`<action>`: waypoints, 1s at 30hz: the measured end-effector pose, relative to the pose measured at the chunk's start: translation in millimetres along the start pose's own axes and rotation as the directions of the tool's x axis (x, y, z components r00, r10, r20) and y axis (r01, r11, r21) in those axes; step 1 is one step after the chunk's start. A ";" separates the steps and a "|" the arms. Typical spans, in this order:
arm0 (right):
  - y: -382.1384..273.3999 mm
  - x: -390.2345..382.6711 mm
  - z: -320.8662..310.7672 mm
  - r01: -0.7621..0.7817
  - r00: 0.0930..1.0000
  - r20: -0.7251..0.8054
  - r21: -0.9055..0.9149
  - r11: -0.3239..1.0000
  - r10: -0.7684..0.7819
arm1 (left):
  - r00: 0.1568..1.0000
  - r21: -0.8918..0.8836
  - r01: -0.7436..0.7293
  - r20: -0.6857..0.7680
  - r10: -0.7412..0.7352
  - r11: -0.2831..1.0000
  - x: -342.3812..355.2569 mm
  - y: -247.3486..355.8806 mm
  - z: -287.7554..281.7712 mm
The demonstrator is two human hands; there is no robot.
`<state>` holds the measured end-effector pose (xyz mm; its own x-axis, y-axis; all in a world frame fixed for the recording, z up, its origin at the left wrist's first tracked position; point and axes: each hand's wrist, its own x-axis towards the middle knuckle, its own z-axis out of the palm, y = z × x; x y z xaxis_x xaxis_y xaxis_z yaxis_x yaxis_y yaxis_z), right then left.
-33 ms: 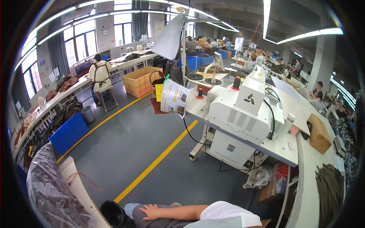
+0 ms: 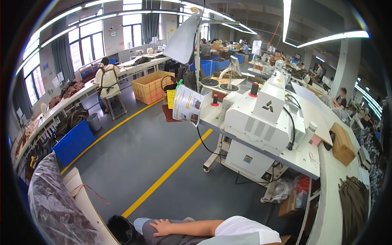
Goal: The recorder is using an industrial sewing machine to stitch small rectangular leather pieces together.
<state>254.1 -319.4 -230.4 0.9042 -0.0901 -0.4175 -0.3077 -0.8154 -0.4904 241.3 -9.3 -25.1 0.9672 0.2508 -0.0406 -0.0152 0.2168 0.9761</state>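
Note:
My right hand (image 2: 161, 227) lies palm down, fingers apart, on my thigh near the knee, over the dark grey cloth (image 2: 179, 228) of my lap. It holds nothing. The bare forearm runs back to a white short sleeve (image 2: 241, 228) at the lower edge. My left hand is out of the picture. Just left of the knee stands a black bin or bag (image 2: 121, 228), partly cut off by the lower edge. Ahead to the right is a large white sewing machine (image 2: 261, 122) on a table, with dark thread cones (image 2: 254, 88) on top; my hand is well apart from it.
Clear plastic wrap (image 2: 61, 204) covers a bulky thing at lower left. Beyond the yellow floor line (image 2: 167, 173) are a blue bin (image 2: 73, 143), a yellow crate (image 2: 151, 87) and a seated person (image 2: 107, 79). A long worktable (image 2: 326, 204) at right carries a cardboard box (image 2: 343, 145) and dark green strips (image 2: 354, 208).

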 end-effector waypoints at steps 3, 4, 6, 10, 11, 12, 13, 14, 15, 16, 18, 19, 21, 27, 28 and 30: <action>0.2 2.8 -1.0 -0.035 0.999 0.037 0.002 0.999 0.035 | 1.000 -0.012 0.002 -0.009 -0.002 1.000 5.5 -5.5 0.2; 0.4 3.0 -2.7 -0.052 0.998 0.037 -0.010 0.999 0.052 | 1.000 -0.017 0.003 -0.011 -0.003 1.000 7.2 -7.4 0.6; 0.4 3.8 -2.7 -0.067 0.997 0.039 -0.024 0.997 0.068 | 1.000 -0.028 0.001 -0.017 -0.001 1.000 10.2 -10.8 1.8; 4.9 8.3 -0.1 -0.100 0.995 0.012 -0.062 0.993 0.101 | 1.000 -0.051 -0.009 -0.025 0.008 0.999 16.4 -16.2 6.6; 5.4 9.7 0.8 -0.109 0.994 0.001 -0.071 0.992 0.109 | 1.000 -0.056 -0.013 -0.027 0.012 0.998 18.3 -17.3 7.6; 5.6 9.9 0.6 -0.107 0.994 0.002 -0.071 0.992 0.108 | 0.999 -0.061 -0.018 -0.029 0.016 0.998 20.4 -18.3 8.9; 6.0 9.6 -0.1 -0.108 0.994 -0.001 -0.067 0.992 0.108 | 0.999 -0.067 -0.023 -0.030 0.021 0.998 22.4 -19.2 10.4; 6.4 9.3 -0.6 -0.109 0.994 -0.004 -0.064 0.992 0.109 | 0.999 -0.073 -0.027 -0.032 0.025 0.997 24.2 -20.5 11.9; 6.5 9.3 -0.9 -0.108 0.994 -0.004 -0.065 0.992 0.108 | 0.999 -0.080 -0.032 -0.033 0.029 0.996 26.1 -21.8 13.7; 6.6 9.3 -1.3 -0.109 0.994 -0.007 -0.058 0.992 0.108 | 0.999 -0.086 -0.036 -0.033 0.034 0.996 28.1 -23.1 15.8; 6.3 8.9 -0.8 -0.109 0.994 -0.008 -0.050 0.993 0.108 | 0.999 -0.097 -0.045 -0.035 0.042 0.994 31.7 -25.4 18.4; 6.5 9.6 -1.1 -0.107 0.994 -0.005 -0.047 0.993 0.107 | 0.998 -0.103 -0.049 -0.036 0.046 0.993 33.5 -26.5 19.8; 7.7 10.6 -2.4 -0.103 0.995 -0.004 -0.050 0.993 0.103 | 0.998 -0.122 -0.059 -0.040 0.055 0.991 36.1 -30.5 25.5; -6.2 22.9 6.3 0.329 0.849 -0.496 0.228 0.916 -0.181 | 0.995 -0.173 -0.101 -0.040 0.096 0.980 57.8 -37.3 42.2; -23.5 23.5 0.1 0.493 0.758 -0.612 0.313 0.812 -0.224 | 0.994 -0.179 -0.107 -0.042 0.101 0.978 60.0 -39.1 44.4; -77.0 -10.9 -41.9 0.807 0.590 -0.647 0.443 0.391 -0.483 | 0.993 -0.185 -0.114 -0.051 0.106 0.976 62.0 -42.7 47.4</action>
<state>280.4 -279.6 -156.0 0.8735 -0.0296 0.4860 0.4779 -0.1384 -0.8674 313.9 -47.7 -59.2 0.9460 0.3198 0.0522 -0.1716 0.3580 0.9178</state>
